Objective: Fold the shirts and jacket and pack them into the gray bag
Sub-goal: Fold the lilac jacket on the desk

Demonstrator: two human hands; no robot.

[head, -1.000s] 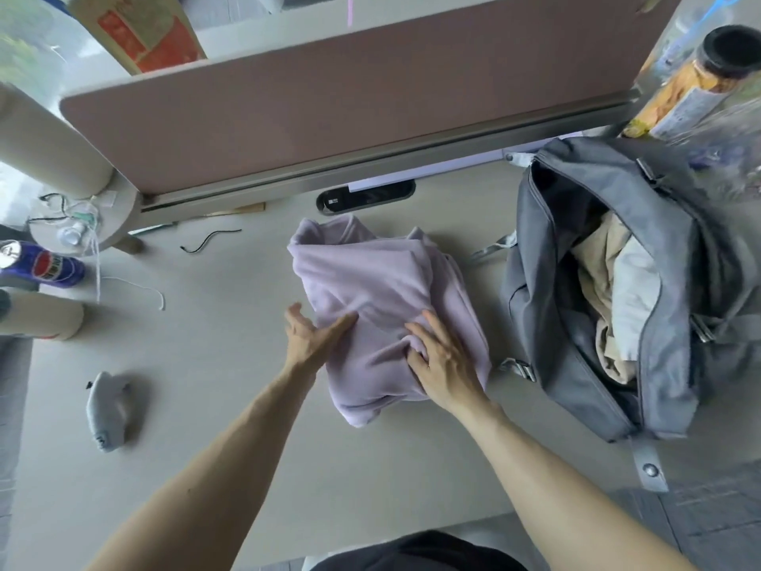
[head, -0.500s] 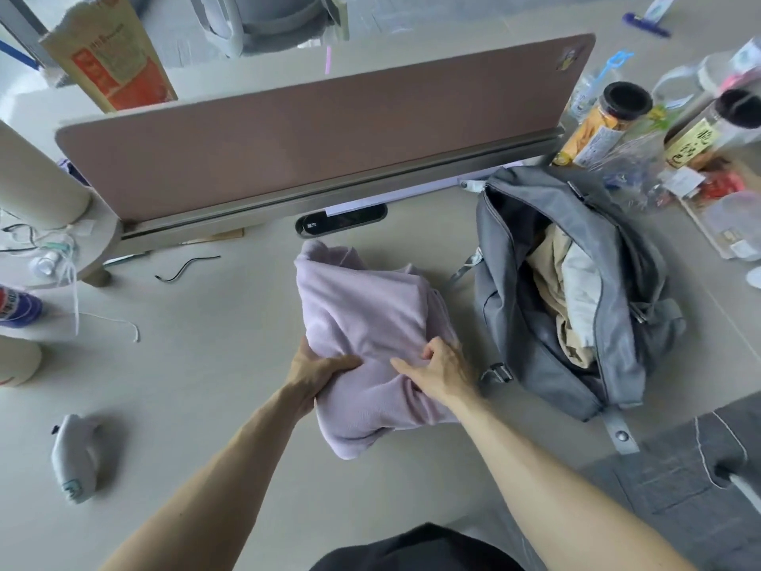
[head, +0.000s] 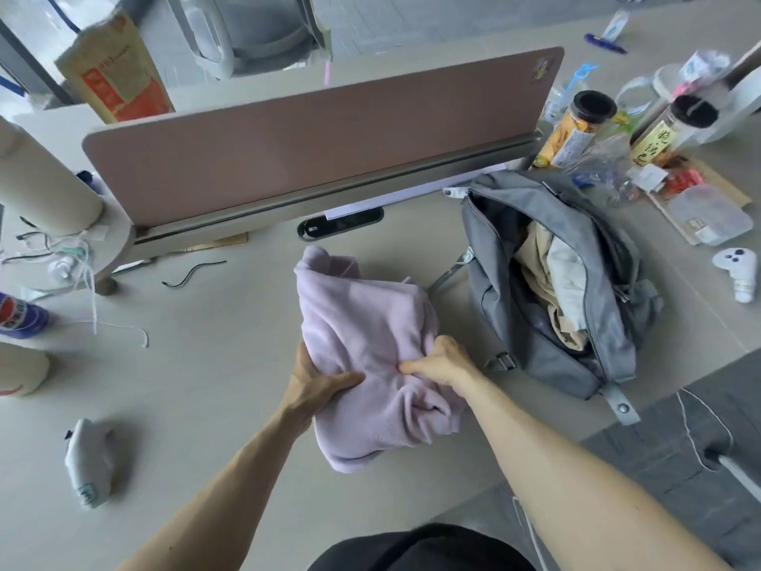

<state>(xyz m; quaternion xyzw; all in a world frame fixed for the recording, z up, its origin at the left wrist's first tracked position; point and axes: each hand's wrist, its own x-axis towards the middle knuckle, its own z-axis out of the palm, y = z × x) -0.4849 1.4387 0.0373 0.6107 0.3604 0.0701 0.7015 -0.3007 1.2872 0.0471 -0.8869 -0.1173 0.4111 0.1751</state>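
a: which step is in hand?
b: the pick-up of a folded piece, it is judged. a folded lilac fleece garment (head: 366,323) is seen on the pale tabletop (head: 206,385), just left of the open gray fabric bag (head: 490,261). whether the two touch cannot be told.
a: and the hands?
b: the left hand (head: 319,381) is curled round the garment's edge farthest from the bag, thumb laid on top, fingers hidden beneath. the right hand (head: 440,360) is closed on a bunch of fleece on the side nearest the bag.
a: what is held in the bag?
b: beige and white cloth (head: 547,282) is seen through its unzipped mouth.
a: what is called for next?
b: the garment would need to be raised as one piece, carried over the bag's rim and lowered onto the cloth inside. both grips should be held firm so that the folds are not lost. the loose near corner could be snagged on the zip.
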